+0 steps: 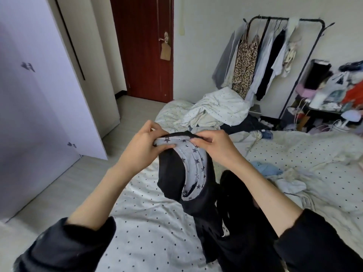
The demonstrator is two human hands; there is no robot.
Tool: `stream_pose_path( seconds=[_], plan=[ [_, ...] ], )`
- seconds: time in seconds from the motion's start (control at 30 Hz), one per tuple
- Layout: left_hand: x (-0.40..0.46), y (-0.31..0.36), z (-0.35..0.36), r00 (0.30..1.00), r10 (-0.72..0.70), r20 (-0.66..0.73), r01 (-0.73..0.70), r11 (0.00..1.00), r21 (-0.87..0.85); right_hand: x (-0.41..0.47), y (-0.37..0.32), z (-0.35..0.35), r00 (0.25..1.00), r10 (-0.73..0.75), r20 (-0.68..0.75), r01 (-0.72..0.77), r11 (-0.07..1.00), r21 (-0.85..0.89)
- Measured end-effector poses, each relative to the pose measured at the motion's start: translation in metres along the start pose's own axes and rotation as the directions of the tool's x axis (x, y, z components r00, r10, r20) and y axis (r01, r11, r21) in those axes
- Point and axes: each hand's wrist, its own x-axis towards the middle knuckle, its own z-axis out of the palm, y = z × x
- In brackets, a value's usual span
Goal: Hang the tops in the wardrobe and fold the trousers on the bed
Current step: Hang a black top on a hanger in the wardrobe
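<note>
White cotton sheeting dotted with small dark spots covers the bed, which fills the lower frame, rumpled toward its far end under a heap of pale bedding. Left of it stands the wardrobe, its flat lilac door smooth and matte. Above the mattress hang the black trousers, soft and limp, their waistband turned out to show a grey star-printed lining. The left hand pinches that band at one end and the right hand pinches the other, both clenched on the fabric.
</note>
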Motion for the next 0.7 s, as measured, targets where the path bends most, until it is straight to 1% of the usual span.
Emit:
stream_pose_path(
  seconds=[0.03, 0.07, 0.1, 0.17, 0.2, 0.3, 0.37, 0.43, 0.53, 0.63, 0.7],
  plan=[
    [-0.002, -0.001, -0.01, 0.999, -0.032, -0.001, 0.032, 0.999, -0.039, 0.001, -0.006, 0.005, 1.0, -0.012, 0.027, 0.012, 1.0, 0.02],
    [-0.009, -0.004, -0.027, 0.995, -0.095, -0.035, 0.091, 0.992, -0.089, 0.005, -0.018, 0.016, 0.997, -0.037, 0.065, 0.035, 0.999, 0.037],
    [-0.011, -0.005, -0.032, 0.985, -0.163, -0.061, 0.151, 0.973, -0.175, 0.007, -0.021, 0.02, 0.995, -0.034, 0.091, 0.031, 0.999, 0.038],
    [-0.024, -0.012, -0.055, 0.939, -0.316, -0.136, 0.261, 0.911, -0.318, 0.011, -0.032, 0.038, 0.98, -0.063, 0.191, 0.057, 0.998, 0.038],
    [-0.03, -0.014, -0.066, 0.92, -0.36, -0.152, 0.295, 0.894, -0.337, 0.012, -0.037, 0.048, 0.966, -0.073, 0.248, 0.068, 0.997, 0.027],
    [-0.041, -0.016, -0.096, 0.914, -0.391, -0.106, 0.354, 0.898, -0.262, 0.017, -0.043, 0.08, 0.918, -0.07, 0.389, 0.082, 0.997, -0.014],
    [-0.045, -0.012, -0.111, 0.919, -0.374, -0.123, 0.344, 0.915, -0.209, 0.02, -0.052, 0.1, 0.902, -0.081, 0.425, 0.077, 0.997, 0.027],
    [-0.05, -0.008, -0.12, 0.919, -0.366, -0.145, 0.342, 0.925, -0.166, 0.021, -0.066, 0.116, 0.892, -0.131, 0.433, 0.084, 0.988, 0.127],
    [-0.058, -0.004, -0.128, 0.917, -0.378, -0.123, 0.364, 0.923, -0.12, 0.027, -0.087, 0.133, 0.869, -0.238, 0.433, 0.129, 0.955, 0.267],
    [-0.067, -0.008, -0.136, 0.913, -0.375, -0.161, 0.364, 0.927, -0.095, 0.031, -0.1, 0.145, 0.841, -0.27, 0.469, 0.155, 0.95, 0.27],
    [-0.075, -0.016, -0.139, 0.899, -0.383, -0.214, 0.373, 0.924, -0.087, 0.032, -0.105, 0.152, 0.846, -0.295, 0.445, 0.205, 0.949, 0.24]
  ],
)
